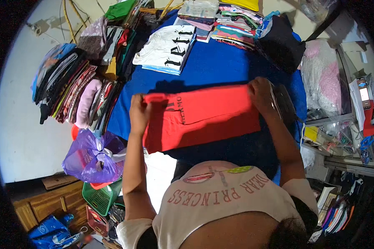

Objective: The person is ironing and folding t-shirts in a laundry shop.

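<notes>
A red garment with dark lettering (215,105) lies spread lengthwise over a table covered in blue cloth (218,68), folded into a long strip with its sleeve turned in at the left. My left hand (139,109) pinches its far left corner. At the far right corner, my right hand (261,93) grips the fabric. A dark iron (283,101) appears to stand just right of my right hand, partly hidden by the forearm. Beyond the red garment lies a folded white garment with black lettering (168,43), on top of other folded cloth.
Stacks of folded clothes stand at the left (71,90) and far side (237,28). A dark cloth (280,43) hangs at the far right corner. Below the left edge are a purple plastic bag (93,158) and a green plastic basket (99,199). Wrapped bedding (321,77) is at right.
</notes>
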Tool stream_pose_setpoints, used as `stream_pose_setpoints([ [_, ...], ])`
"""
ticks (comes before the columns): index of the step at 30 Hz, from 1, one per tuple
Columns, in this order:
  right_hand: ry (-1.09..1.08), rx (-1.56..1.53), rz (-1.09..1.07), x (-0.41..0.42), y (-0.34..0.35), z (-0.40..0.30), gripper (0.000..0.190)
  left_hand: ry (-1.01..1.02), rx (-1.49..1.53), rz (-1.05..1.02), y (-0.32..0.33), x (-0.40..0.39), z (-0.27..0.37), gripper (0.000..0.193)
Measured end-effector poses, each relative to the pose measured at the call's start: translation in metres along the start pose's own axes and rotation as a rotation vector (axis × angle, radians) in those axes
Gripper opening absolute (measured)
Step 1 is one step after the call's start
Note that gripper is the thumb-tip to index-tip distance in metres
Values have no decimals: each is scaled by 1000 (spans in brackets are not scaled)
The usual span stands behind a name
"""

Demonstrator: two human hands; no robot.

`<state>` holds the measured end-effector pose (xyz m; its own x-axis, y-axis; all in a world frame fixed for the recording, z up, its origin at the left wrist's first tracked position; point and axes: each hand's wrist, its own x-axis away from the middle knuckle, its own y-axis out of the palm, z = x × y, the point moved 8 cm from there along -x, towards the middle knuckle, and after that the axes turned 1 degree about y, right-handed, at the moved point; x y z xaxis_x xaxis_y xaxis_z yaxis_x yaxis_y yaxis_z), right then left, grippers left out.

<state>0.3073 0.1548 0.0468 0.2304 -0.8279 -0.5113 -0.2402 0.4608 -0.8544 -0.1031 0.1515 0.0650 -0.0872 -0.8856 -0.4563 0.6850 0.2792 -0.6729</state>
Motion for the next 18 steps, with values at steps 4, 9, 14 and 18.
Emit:
stream_pose_setpoints([
  [4, -8, -55, -28, 44, 12, 1, 22, -76, -30, -61, 3, 62, 14, 28],
  [9, -34, -93, -44, 56, 15, -9, 23, -151, -143, -151, 13, 97, 15, 26],
  [14, -19, -34, -31, 61, 19, -2, 25, -211, -211, -162, 11, 100, 19, 25],
  [18, -2, -40, -35, 61, 21, 3, 25, -238, -231, -212, 9, 110, 12, 28],
])
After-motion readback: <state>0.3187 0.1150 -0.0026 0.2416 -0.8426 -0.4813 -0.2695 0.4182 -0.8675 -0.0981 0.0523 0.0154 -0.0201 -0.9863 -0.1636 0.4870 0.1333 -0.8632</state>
